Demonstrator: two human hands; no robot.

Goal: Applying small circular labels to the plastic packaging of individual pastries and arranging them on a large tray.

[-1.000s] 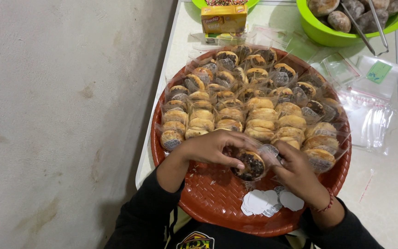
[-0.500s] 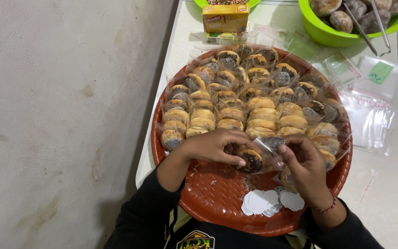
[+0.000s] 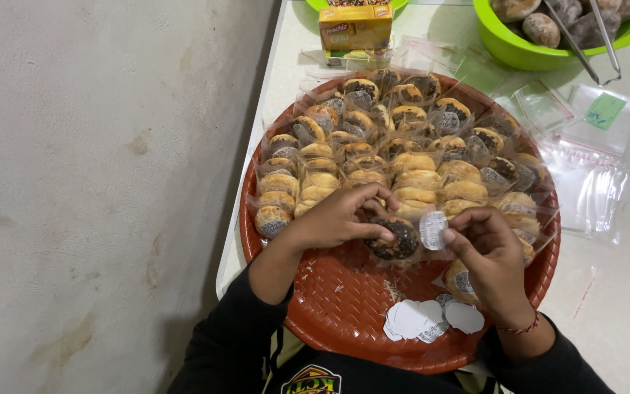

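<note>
Left hand (image 3: 337,217) pins a wrapped, dark-topped pastry (image 3: 395,238) on the round red tray (image 3: 344,314), fingers closed on it. Right hand (image 3: 490,252) pinches a small white sticker (image 3: 432,229) just beside the pastry; loose stickers (image 3: 432,319) lie at the near rim.

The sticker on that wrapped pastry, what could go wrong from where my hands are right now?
The small white sticker pinched in the right hand could crease or land crooked on the clear wrap, since the left hand holds the dark-topped pastry only by its edge. The loose sticker pile lies near the red tray's rim, so a wrist might scatter it.
</note>
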